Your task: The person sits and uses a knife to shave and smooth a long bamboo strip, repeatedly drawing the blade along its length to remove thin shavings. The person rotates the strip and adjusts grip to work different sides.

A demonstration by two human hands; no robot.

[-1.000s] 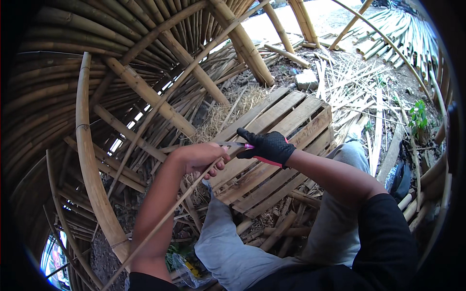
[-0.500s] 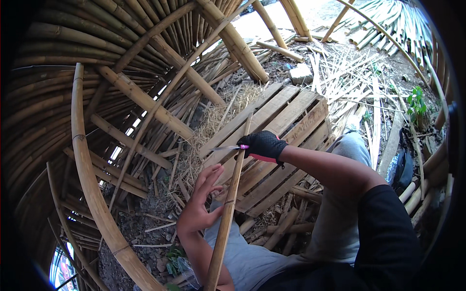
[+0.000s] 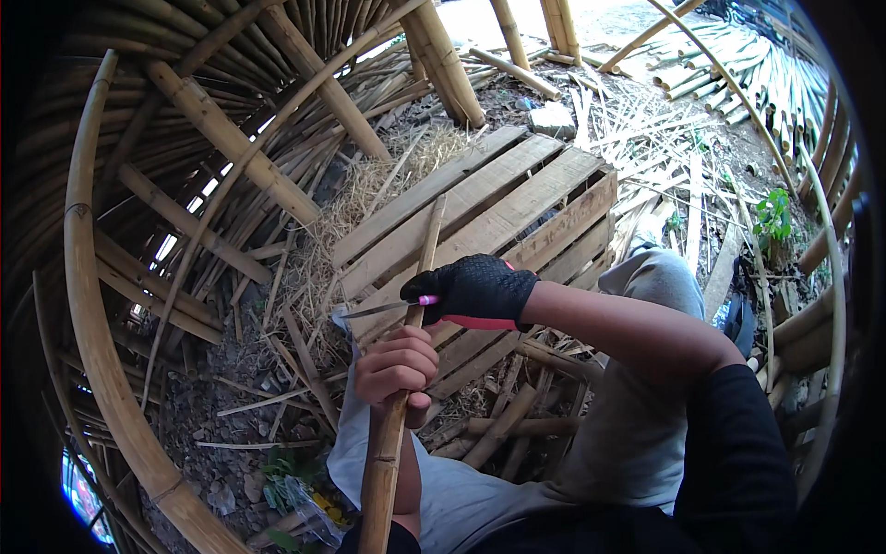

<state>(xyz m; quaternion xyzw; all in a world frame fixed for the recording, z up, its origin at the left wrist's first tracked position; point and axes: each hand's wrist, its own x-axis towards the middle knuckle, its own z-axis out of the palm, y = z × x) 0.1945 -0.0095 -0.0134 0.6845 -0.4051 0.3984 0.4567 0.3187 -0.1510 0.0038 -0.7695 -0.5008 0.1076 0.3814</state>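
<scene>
A long split bamboo strip (image 3: 382, 471) slants up from the lower edge, over my lap, to above the wooden pallet. My bare left hand (image 3: 397, 367) is closed around the strip near its middle. Just above it, my right hand (image 3: 475, 291), in a black and red glove, is closed on a knife (image 3: 369, 311) with a pink handle. The thin blade points left, lying across the strip close to my left fingers. Whether the edge bites into the bamboo cannot be made out. The gloved palm and part of the handle are hidden.
Before me lies a slatted wooden pallet (image 3: 480, 205), with dry shavings (image 3: 369, 208) on its left. A thick curved bamboo pole (image 3: 97, 305) rises at the left. Bamboo posts (image 3: 443, 65) and a slatted bamboo wall stand behind. Cut strips litter the ground at the right.
My left hand has gone from open beside the bamboo strip to closed around it. My right hand with the knife has come slightly nearer and left. The whole view has shifted.
</scene>
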